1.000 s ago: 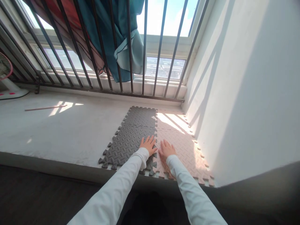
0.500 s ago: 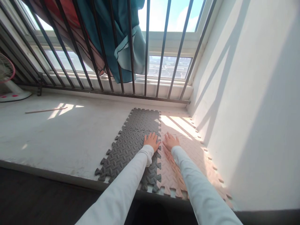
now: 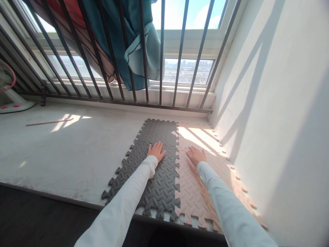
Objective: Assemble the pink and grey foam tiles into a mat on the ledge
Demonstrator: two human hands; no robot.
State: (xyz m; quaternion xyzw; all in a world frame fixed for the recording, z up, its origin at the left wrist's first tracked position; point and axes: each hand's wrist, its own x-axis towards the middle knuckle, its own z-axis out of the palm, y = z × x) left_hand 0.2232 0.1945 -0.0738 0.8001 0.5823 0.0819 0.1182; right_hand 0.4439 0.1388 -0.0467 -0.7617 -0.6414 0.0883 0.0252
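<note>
My left hand (image 3: 156, 151) lies with spread fingers on the dark grey foam mat (image 3: 161, 185), near the seam between its two tiles. On the pink foam mat (image 3: 189, 195) rests my right hand (image 3: 196, 156), fingers outstretched and palm down. Neither hand grasps anything. The grey and pink mats lie side by side, their toothed edges meeting along a line between my hands. Both mats have a raised tread pattern and puzzle-cut borders. My right forearm hides part of the pink mat, and the left forearm covers some of the grey one.
A dark metal railing (image 3: 128, 102) runs before the window, with teal cloth (image 3: 128, 51) hanging behind it. The white wall (image 3: 282, 137) bounds the right. A thin stick (image 3: 48, 122) lies on the pale ledge (image 3: 72, 161); a fan (image 3: 15, 103) stands far left.
My hands have moved apart: the left slid leftward over the grey mat, the right shifted rightward on the pink mat. The view has also shifted slightly.
</note>
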